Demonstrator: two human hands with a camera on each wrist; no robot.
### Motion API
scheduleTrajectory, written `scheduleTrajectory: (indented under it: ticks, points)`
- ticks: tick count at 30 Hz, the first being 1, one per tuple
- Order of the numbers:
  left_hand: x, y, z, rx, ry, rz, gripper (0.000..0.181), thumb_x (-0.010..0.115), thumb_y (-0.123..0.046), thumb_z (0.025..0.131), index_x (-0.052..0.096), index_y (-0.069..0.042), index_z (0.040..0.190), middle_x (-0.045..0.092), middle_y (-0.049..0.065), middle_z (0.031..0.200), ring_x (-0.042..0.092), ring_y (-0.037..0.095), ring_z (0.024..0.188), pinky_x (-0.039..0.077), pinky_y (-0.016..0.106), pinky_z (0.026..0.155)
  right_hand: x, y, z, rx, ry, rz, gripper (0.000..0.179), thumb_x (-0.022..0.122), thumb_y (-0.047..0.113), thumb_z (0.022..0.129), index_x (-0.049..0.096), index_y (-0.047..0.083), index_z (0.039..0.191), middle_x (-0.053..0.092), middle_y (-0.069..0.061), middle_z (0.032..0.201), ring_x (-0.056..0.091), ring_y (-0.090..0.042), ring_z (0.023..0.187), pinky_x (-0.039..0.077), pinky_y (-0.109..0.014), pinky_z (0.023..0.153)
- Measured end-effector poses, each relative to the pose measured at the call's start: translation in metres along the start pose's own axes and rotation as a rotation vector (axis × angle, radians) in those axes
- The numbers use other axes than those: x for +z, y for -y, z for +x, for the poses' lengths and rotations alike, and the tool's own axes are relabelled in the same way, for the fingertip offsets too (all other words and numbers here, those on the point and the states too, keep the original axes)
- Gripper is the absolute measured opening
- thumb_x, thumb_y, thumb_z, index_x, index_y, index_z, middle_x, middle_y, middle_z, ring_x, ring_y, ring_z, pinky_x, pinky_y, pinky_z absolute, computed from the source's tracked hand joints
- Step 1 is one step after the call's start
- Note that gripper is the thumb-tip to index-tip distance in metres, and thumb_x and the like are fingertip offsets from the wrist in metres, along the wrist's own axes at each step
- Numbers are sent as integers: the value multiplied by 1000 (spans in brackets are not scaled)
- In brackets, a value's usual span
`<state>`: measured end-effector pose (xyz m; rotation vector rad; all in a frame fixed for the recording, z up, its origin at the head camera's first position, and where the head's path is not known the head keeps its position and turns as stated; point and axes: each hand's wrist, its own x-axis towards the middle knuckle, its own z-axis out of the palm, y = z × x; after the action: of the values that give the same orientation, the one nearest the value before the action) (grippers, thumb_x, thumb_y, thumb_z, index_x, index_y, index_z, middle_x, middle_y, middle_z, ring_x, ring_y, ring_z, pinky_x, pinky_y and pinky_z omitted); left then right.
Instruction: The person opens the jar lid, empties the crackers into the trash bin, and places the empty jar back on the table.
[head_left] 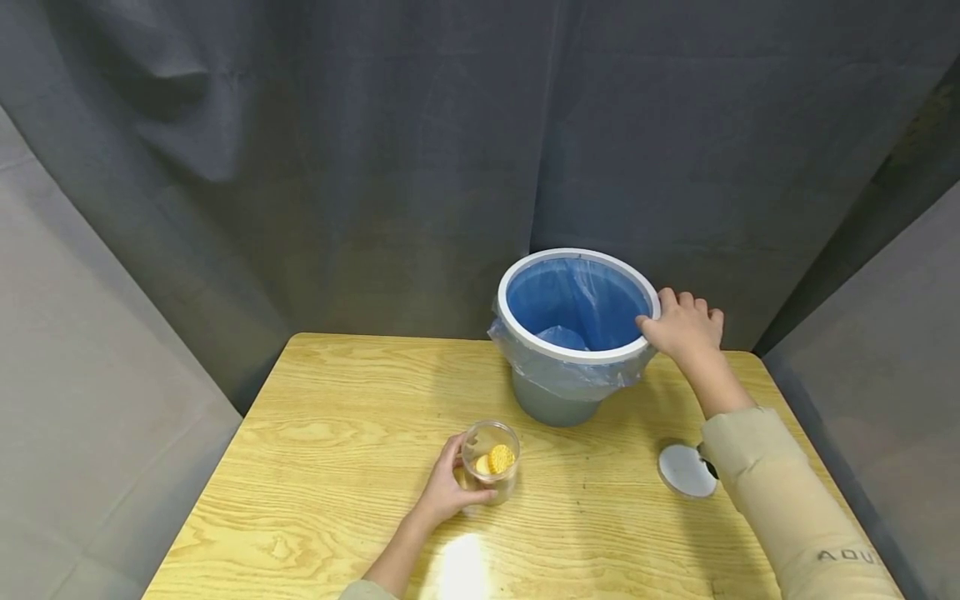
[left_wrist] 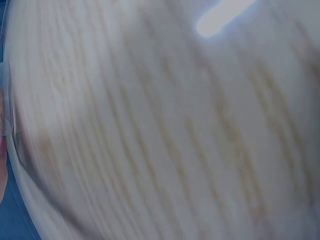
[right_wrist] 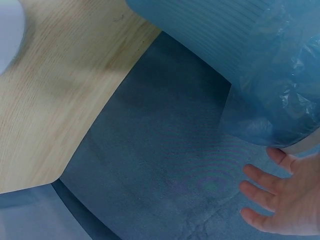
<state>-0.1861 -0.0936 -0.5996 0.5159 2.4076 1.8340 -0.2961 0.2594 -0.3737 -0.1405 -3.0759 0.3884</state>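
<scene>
In the head view my left hand [head_left: 447, 490] grips a clear cylindrical jar [head_left: 512, 483] from its left side, thumb across the front. Inside lie yellow round pieces [head_left: 501, 458], one with a ridged, waffle-like face. The jar is upright and its top is uncovered. At the back stands a round bin [head_left: 558, 400] with a white rim and a clear plastic liner. My right hand [head_left: 686, 329] touches the rim's right side with its thumb; its other fingers are spread outside the bin. The right wrist view shows these fingers [right_wrist: 262, 197] loosely extended and mostly off the liner.
A flat, round, whitish lid-like disc [head_left: 687, 471] lies on the wooden table [head_left: 337, 433], right of the jar and beside my right sleeve. A dark curtain [head_left: 375, 183] hangs behind the table. Grey panels [head_left: 82, 375] flank it. The left wrist view shows mostly blurred tabletop.
</scene>
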Motion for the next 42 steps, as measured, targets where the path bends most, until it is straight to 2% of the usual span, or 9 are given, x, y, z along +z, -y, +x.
scheduleTrajectory:
  ticks: [4,12,18,25,32,37,42]
  points:
    - [2,-2,0,35,-21,18,91,85,-25,62,34,-12,137,40,14,132,39,31,120,34,47,100,1,0,0,1,3,1,67,47,43,88,29,-3,133,32,-33,126,26,-50,113,17,-67,91]
    - [3,-10,-2,48,-58,20,92,85,-7,59,36,-8,136,38,20,131,39,39,118,33,50,101,1,-1,-1,2,4,1,67,47,42,88,29,-4,133,32,-33,126,26,-50,113,17,-67,91]
    - [2,-4,-2,12,-67,62,94,87,-17,58,36,-19,136,38,11,135,42,30,117,36,46,100,1,-1,-1,3,3,5,67,47,41,88,29,-4,133,32,-33,126,26,-50,114,16,-68,92]
    - [0,-7,-1,28,-104,131,93,87,-23,57,37,-21,135,41,13,130,42,27,112,37,53,95,2,-2,-1,7,-3,9,67,48,41,87,29,-4,133,32,-34,126,26,-50,114,16,-68,92]
    - [-6,-14,5,84,-171,206,90,88,-24,55,41,-16,131,47,17,122,43,24,108,41,51,91,2,-1,-1,8,0,11,67,48,41,88,28,-3,133,32,-33,127,26,-50,114,16,-68,92]
    - [-14,-23,9,119,-196,258,89,87,-28,55,42,-12,130,49,10,119,43,19,105,43,48,87,1,1,-1,9,2,10,67,47,41,88,28,-3,134,31,-33,127,25,-50,114,16,-67,92]
    - [-23,-34,16,169,-251,310,89,88,-26,52,44,-11,128,51,3,115,45,18,100,45,43,84,1,1,0,8,0,9,67,47,41,88,28,-3,134,31,-33,127,26,-50,114,16,-67,92]
